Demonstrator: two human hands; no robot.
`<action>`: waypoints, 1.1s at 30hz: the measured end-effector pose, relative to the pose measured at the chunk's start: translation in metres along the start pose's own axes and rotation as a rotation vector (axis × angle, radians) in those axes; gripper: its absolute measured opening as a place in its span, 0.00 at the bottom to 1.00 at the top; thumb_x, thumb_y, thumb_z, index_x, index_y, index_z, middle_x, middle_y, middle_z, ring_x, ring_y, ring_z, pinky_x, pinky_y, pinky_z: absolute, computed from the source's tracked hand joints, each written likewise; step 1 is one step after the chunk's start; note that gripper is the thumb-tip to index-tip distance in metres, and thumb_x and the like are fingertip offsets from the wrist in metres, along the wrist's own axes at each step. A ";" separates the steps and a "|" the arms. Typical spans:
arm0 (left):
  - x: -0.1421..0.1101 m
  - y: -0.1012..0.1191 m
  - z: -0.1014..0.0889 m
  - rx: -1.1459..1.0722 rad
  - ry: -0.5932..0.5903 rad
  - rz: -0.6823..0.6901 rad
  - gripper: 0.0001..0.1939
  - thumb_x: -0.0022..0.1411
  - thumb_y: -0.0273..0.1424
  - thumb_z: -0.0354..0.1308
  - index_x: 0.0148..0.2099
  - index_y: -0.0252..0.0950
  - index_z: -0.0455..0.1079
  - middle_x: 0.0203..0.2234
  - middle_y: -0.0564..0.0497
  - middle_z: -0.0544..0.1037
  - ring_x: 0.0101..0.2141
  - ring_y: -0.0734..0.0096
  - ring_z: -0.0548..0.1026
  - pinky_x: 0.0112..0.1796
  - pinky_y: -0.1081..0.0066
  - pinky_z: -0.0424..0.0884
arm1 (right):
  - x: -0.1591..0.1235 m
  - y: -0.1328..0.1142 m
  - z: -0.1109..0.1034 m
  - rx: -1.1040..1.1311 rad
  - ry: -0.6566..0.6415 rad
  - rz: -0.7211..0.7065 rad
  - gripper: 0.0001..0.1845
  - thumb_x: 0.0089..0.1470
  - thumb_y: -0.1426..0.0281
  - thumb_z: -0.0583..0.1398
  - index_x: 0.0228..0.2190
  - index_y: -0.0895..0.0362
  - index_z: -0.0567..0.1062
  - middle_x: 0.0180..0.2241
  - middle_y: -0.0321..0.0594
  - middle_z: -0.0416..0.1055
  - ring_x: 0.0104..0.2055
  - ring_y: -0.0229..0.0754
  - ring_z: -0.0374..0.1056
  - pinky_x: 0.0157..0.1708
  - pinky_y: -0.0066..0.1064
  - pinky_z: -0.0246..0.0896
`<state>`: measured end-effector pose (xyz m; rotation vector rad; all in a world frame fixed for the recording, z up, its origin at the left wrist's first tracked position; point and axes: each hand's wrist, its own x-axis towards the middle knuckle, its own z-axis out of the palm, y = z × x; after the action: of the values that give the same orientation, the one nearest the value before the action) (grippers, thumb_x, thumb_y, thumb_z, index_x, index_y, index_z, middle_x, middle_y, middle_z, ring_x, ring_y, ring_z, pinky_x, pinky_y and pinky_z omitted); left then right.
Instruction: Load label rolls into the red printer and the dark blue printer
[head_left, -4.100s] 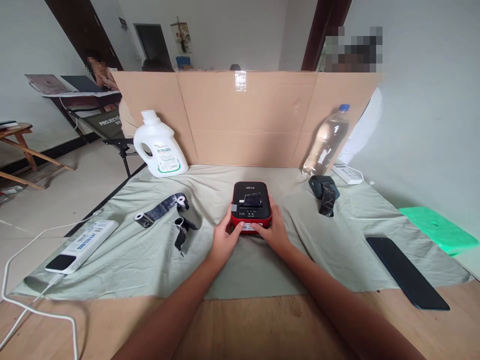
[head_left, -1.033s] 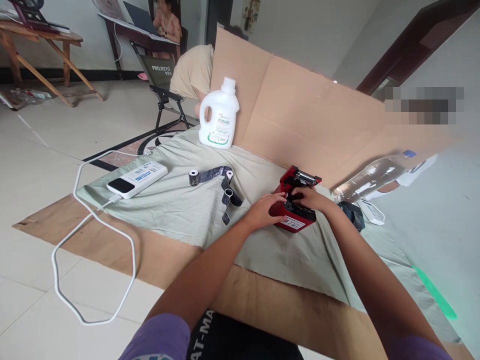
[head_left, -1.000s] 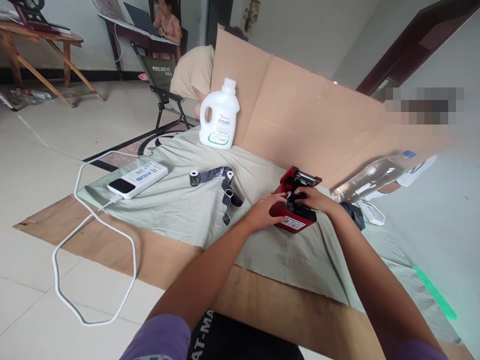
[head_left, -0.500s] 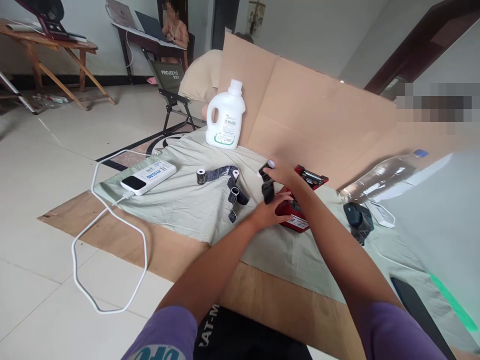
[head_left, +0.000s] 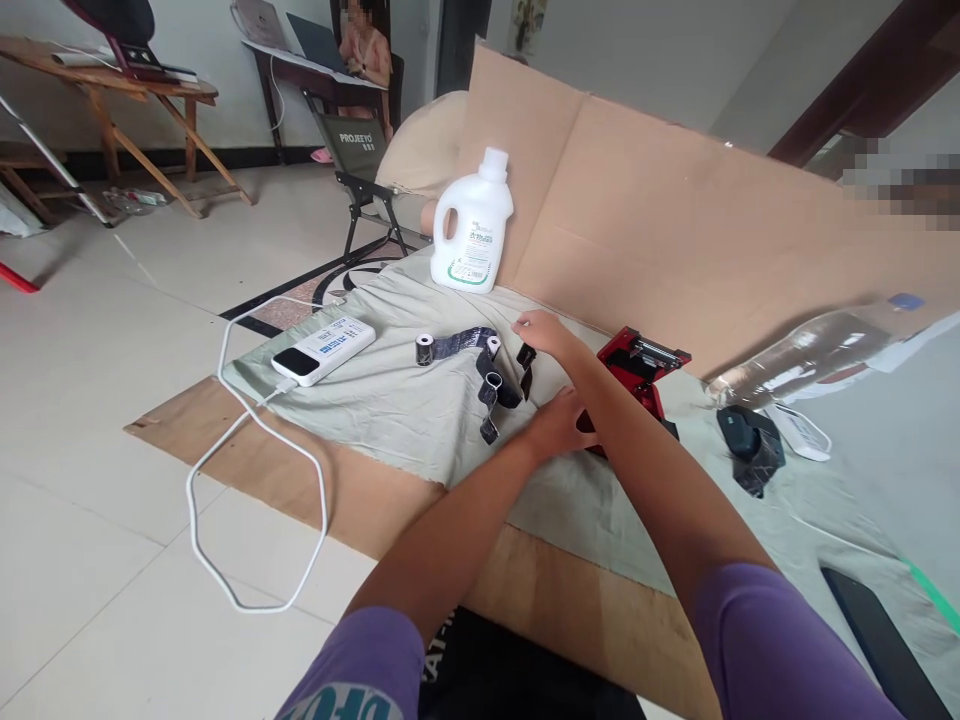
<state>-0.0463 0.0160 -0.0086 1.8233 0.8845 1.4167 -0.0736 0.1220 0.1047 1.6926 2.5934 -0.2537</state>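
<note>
A small red and black printer [head_left: 643, 355] stands on the grey-green cloth with its lid raised. My left hand [head_left: 561, 425] grips its near left side; my right forearm covers much of the body. Left of the printer, my right hand [head_left: 544, 332] is closed above the cloth, fingertips pointing left. A black patterned paper strip [head_left: 527, 372] hangs below it; the roll it belongs to is hidden by the hand. Close by on the left lie other black rolls: one upright roll [head_left: 424, 349] with its strip unwound, and a loosely curled roll [head_left: 491, 390].
A white detergent jug [head_left: 472, 235] and a tilted clear bottle [head_left: 810, 345] rest by the cardboard screen [head_left: 675, 220]. At left lies a white power bank [head_left: 322, 350] with a looped cable. A black device [head_left: 742, 435] and a phone [head_left: 885, 630] lie right. Another person sits at a far desk.
The printer's lid has gone from closed to raised. My right hand has come out of the printer with a black paper roll and moved left towards the other rolls. The view has turned left.
</note>
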 end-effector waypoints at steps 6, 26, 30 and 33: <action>-0.003 0.007 -0.008 -0.070 -0.056 0.072 0.27 0.62 0.34 0.62 0.62 0.35 0.66 0.64 0.37 0.67 0.66 0.51 0.63 0.66 0.54 0.58 | -0.001 -0.034 0.020 0.007 -0.041 -0.045 0.19 0.60 0.54 0.57 0.27 0.55 0.75 0.36 0.46 0.78 0.45 0.54 0.71 0.57 0.52 0.52; 0.000 -0.005 -0.003 0.105 -0.040 0.137 0.27 0.61 0.32 0.65 0.62 0.42 0.64 0.66 0.42 0.65 0.65 0.53 0.64 0.66 0.57 0.53 | -0.024 -0.079 0.034 0.058 0.137 -0.655 0.26 0.61 0.69 0.58 0.60 0.49 0.71 0.61 0.43 0.68 0.57 0.58 0.58 0.54 0.46 0.49; -0.002 0.005 -0.003 0.128 -0.029 0.095 0.30 0.59 0.35 0.68 0.61 0.41 0.65 0.66 0.41 0.66 0.64 0.51 0.66 0.64 0.55 0.56 | -0.009 -0.106 0.051 0.075 0.058 -0.685 0.21 0.60 0.71 0.59 0.55 0.51 0.75 0.53 0.45 0.75 0.56 0.56 0.60 0.55 0.46 0.48; -0.003 0.008 -0.001 0.107 -0.007 0.067 0.29 0.59 0.34 0.68 0.61 0.40 0.65 0.66 0.40 0.66 0.63 0.51 0.66 0.64 0.55 0.59 | -0.006 -0.105 0.054 0.244 0.040 -0.639 0.16 0.58 0.72 0.60 0.48 0.52 0.77 0.46 0.43 0.78 0.53 0.50 0.64 0.56 0.44 0.50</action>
<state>-0.0470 0.0088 -0.0034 1.9525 0.9200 1.4275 -0.1701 0.0667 0.0645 0.8516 3.1614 -0.5716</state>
